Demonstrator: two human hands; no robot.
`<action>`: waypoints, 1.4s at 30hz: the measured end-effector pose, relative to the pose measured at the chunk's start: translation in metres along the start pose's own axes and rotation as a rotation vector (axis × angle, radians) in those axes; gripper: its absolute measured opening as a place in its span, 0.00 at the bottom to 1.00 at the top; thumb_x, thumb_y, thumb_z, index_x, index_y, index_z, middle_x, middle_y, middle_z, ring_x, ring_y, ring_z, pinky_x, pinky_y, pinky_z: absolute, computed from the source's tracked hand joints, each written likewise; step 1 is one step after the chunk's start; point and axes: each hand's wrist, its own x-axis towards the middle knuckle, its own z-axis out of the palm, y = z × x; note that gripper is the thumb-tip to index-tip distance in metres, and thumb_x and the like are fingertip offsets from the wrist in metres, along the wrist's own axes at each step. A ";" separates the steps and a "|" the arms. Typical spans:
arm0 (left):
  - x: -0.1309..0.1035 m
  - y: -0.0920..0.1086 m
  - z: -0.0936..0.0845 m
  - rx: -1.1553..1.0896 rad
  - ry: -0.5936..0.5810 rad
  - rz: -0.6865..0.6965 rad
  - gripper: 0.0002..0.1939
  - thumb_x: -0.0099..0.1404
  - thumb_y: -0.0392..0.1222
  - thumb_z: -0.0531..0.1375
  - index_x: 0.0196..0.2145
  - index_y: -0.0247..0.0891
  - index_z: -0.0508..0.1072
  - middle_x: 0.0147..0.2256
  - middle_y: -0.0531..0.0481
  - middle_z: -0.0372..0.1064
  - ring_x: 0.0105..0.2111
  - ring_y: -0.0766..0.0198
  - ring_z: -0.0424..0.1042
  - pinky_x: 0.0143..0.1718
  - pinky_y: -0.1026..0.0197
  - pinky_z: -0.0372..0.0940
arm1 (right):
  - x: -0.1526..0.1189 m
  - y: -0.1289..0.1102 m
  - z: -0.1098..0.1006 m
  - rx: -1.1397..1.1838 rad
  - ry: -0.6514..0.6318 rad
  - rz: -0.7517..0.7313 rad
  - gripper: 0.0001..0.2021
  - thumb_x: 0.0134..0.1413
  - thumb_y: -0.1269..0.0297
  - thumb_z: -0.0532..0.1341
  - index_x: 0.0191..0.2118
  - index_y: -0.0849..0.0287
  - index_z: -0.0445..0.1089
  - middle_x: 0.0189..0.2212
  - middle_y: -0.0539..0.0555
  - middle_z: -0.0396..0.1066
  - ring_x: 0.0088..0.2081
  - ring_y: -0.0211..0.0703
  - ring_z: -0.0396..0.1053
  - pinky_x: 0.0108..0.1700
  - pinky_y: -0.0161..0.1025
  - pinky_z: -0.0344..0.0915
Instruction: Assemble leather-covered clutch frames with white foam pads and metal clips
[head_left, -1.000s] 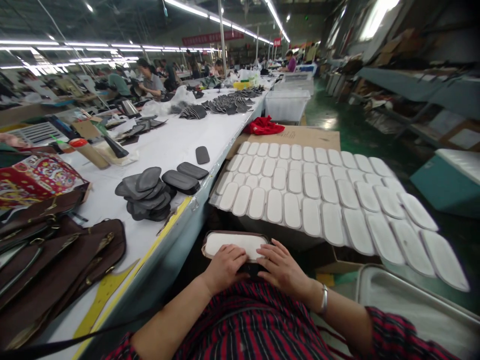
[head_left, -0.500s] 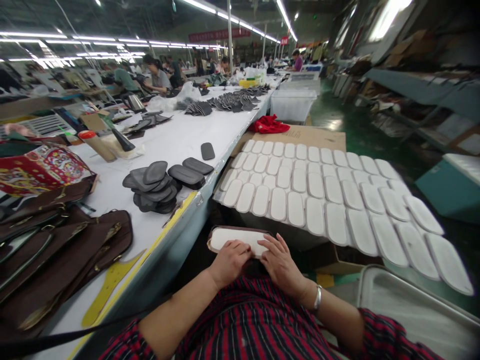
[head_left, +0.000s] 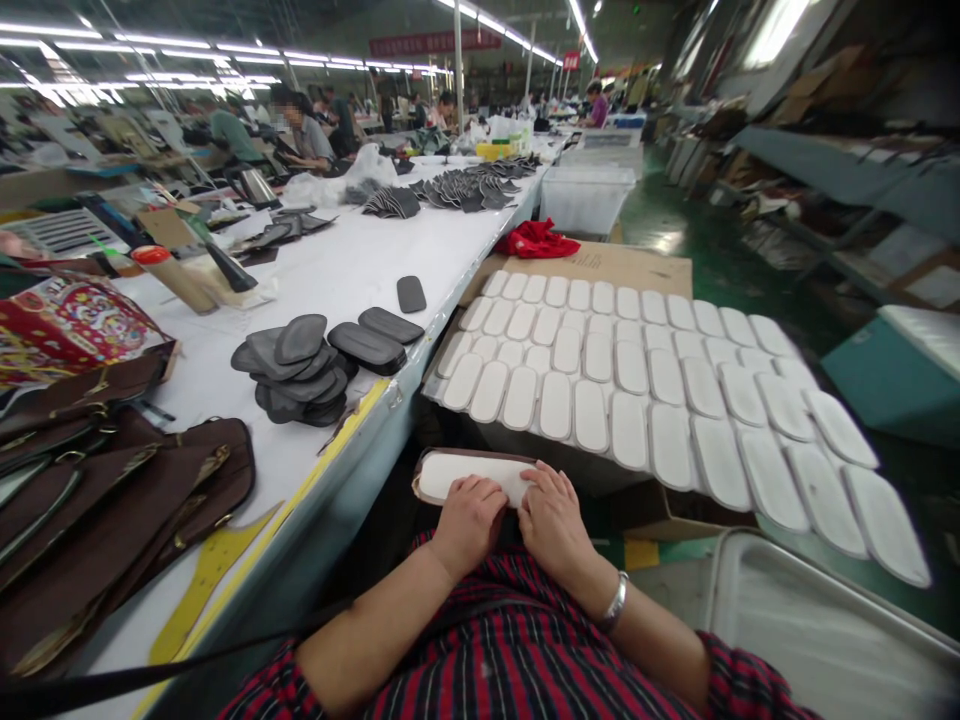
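A long white panel with rounded ends and a dark brown rim lies across my lap, low in the middle of the view. My left hand rests on its near edge, fingers bent and pressed together over the white face. On the right end, my right hand grips the same piece, fingers curled over it. Both thumbs are hidden, and the two hands nearly touch. Several similar white oval panels lie in overlapping rows on a board just beyond, to the right.
Left is a white-topped table with stacked dark grey oval pieces, brown leather bags and a yellow strip. A red cloth lies on cardboard beyond the panels. A clear plastic bin stands near right. People work farther back.
The view has shifted slightly. Both hands stay on the white panel, with only small movements of the fingers along its near edge.
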 end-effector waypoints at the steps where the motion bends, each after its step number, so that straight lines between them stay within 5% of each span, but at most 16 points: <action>1: 0.002 -0.002 -0.001 -0.058 0.003 -0.028 0.11 0.65 0.39 0.50 0.35 0.38 0.72 0.33 0.47 0.68 0.38 0.59 0.64 0.42 0.53 0.59 | 0.000 -0.002 0.001 -0.017 -0.009 0.009 0.08 0.48 0.75 0.53 0.32 0.59 0.67 0.46 0.61 0.66 0.54 0.56 0.55 0.56 0.57 0.49; 3: 0.002 -0.012 -0.009 -0.271 0.021 -0.091 0.14 0.62 0.40 0.53 0.46 0.39 0.67 0.35 0.48 0.68 0.37 0.61 0.67 0.42 0.54 0.61 | -0.002 -0.003 0.003 -0.045 -0.032 0.032 0.09 0.49 0.75 0.52 0.35 0.60 0.67 0.48 0.62 0.65 0.53 0.55 0.57 0.56 0.56 0.49; 5: -0.003 -0.032 -0.023 -0.540 0.126 -0.179 0.29 0.60 0.41 0.55 0.58 0.41 0.52 0.43 0.47 0.66 0.38 0.63 0.69 0.43 0.56 0.63 | -0.003 -0.001 0.002 -0.076 -0.027 0.065 0.09 0.49 0.73 0.53 0.38 0.61 0.66 0.49 0.64 0.63 0.52 0.55 0.58 0.56 0.56 0.49; 8: -0.026 -0.070 -0.041 -0.739 0.354 -0.324 0.35 0.60 0.43 0.55 0.60 0.44 0.42 0.56 0.43 0.52 0.52 0.60 0.61 0.52 0.54 0.58 | 0.001 0.008 -0.006 -0.127 0.009 0.080 0.22 0.47 0.67 0.59 0.49 0.64 0.60 0.56 0.66 0.54 0.57 0.58 0.52 0.57 0.57 0.45; 11: -0.053 -0.095 -0.037 -0.727 0.259 -0.443 0.46 0.52 0.46 0.64 0.61 0.42 0.43 0.62 0.41 0.41 0.60 0.52 0.45 0.57 0.49 0.50 | 0.016 0.015 -0.014 -0.129 -0.095 -0.001 0.43 0.39 0.56 0.65 0.60 0.63 0.46 0.61 0.65 0.43 0.61 0.59 0.42 0.58 0.57 0.43; 15: -0.063 -0.099 -0.005 -0.786 0.147 -0.512 0.60 0.42 0.46 0.70 0.62 0.37 0.36 0.60 0.37 0.45 0.59 0.50 0.48 0.59 0.48 0.47 | 0.048 0.011 -0.009 -0.163 -0.349 -0.160 0.55 0.28 0.48 0.67 0.62 0.63 0.42 0.62 0.63 0.41 0.62 0.59 0.38 0.60 0.57 0.37; 20: -0.046 -0.099 0.011 -0.901 0.316 -0.543 0.52 0.45 0.47 0.68 0.60 0.37 0.44 0.58 0.40 0.53 0.56 0.53 0.55 0.57 0.53 0.51 | 0.083 0.004 0.008 -0.152 -0.567 -0.194 0.62 0.20 0.41 0.67 0.62 0.68 0.42 0.61 0.65 0.43 0.61 0.63 0.41 0.59 0.58 0.37; 30: -0.036 -0.098 0.004 -0.905 0.325 -0.579 0.46 0.47 0.48 0.67 0.58 0.39 0.48 0.55 0.42 0.55 0.54 0.54 0.58 0.55 0.52 0.53 | 0.118 -0.009 0.028 -0.094 -0.665 -0.229 0.64 0.17 0.34 0.64 0.61 0.71 0.44 0.57 0.72 0.52 0.58 0.64 0.48 0.58 0.60 0.38; 36: -0.044 -0.088 0.006 -0.975 0.349 -0.600 0.44 0.48 0.46 0.66 0.58 0.39 0.48 0.55 0.43 0.56 0.54 0.54 0.58 0.56 0.51 0.53 | 0.131 -0.028 0.038 -0.077 -0.763 -0.272 0.51 0.19 0.34 0.63 0.50 0.66 0.58 0.44 0.66 0.67 0.46 0.61 0.64 0.54 0.62 0.44; 42: -0.052 -0.084 0.014 -1.114 0.408 -0.532 0.41 0.52 0.44 0.64 0.59 0.39 0.46 0.56 0.43 0.55 0.54 0.56 0.58 0.56 0.53 0.53 | 0.131 -0.037 0.037 -0.111 -0.819 -0.269 0.45 0.23 0.35 0.62 0.47 0.64 0.59 0.41 0.65 0.70 0.44 0.61 0.66 0.50 0.59 0.52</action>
